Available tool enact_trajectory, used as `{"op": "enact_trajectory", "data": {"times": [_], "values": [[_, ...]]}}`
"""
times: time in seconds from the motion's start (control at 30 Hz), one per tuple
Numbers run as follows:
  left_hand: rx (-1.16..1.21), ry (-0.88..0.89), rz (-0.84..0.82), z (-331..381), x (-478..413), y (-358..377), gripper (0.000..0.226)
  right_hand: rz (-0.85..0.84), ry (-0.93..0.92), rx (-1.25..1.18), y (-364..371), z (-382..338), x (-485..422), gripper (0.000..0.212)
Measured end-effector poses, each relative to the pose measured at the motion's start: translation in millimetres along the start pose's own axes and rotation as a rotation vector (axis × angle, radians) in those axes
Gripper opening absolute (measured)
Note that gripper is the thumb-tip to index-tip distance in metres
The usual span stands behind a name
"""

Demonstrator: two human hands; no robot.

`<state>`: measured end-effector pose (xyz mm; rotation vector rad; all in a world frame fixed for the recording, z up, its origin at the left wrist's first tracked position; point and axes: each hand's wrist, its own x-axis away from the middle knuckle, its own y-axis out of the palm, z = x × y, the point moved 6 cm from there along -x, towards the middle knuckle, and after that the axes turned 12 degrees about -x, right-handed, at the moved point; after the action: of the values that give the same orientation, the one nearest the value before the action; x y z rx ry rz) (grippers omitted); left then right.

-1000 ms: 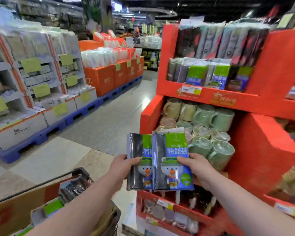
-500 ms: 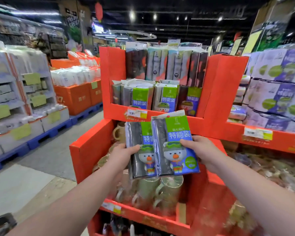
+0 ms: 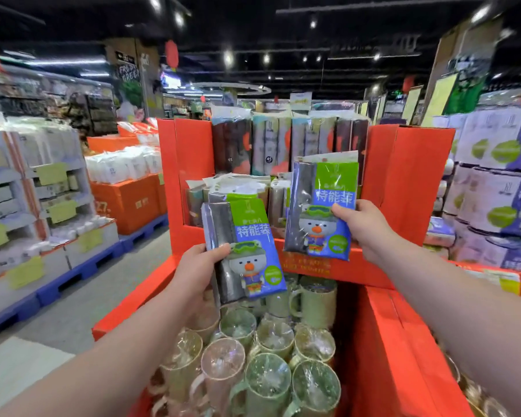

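Packs now parted: right hand (image 3: 362,227) grips the upper pack (image 3: 322,212) near the red shelf (image 3: 403,182), likely shelving it; left hand (image 3: 197,267) grips the lower pack (image 3: 250,251).

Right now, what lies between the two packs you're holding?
A narrow gap: left pack and right pack are apart, and through it the head view shows only shelved packs behind.

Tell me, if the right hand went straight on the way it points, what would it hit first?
Probably the shelved packs on the orange display: the right hand holds its own pack up just before them. Depth is unclear, so the shelf's front lip might come first.
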<state>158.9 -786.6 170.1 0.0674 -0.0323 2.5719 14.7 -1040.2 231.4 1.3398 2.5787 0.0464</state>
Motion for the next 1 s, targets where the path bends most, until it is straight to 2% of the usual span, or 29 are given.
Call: {"op": "enact_trajectory", "data": {"times": [0.07,0.27,0.4,0.5,0.6,0.7,0.83,0.93,1.0], "values": [[-0.021,0.044,0.001,11,-15,-5,0.019,0.046,-0.041,0.021,5,0,-22,0.054],[-0.018,0.128,-0.026,30,-47,-25,0.01,0.101,-0.03,0.158,33,23,-70,0.029],[-0.007,0.142,-0.046,34,-63,-33,0.013,0.099,0.022,0.305,44,54,-92,0.026],[-0.012,0.131,-0.043,32,-73,-37,0.011,0.148,0.101,0.3,44,79,-103,0.023],[-0.005,0.13,-0.063,32,-76,-34,0.01,0.181,0.142,0.343,46,90,-107,0.028],[0.004,0.122,-0.081,32,-76,-27,0.01,0.178,0.121,0.523,52,86,-106,0.053],[-0.039,0.106,-0.078,29,-79,-19,0.011,0.143,0.166,0.639,53,80,-96,0.058],[-0.073,0.082,-0.106,26,-82,-7,0.011,0.179,0.041,0.63,52,57,-82,0.058],[-0.097,0.094,-0.127,29,-84,5,0.014,0.157,-0.108,0.474,56,29,-65,0.044]]}}
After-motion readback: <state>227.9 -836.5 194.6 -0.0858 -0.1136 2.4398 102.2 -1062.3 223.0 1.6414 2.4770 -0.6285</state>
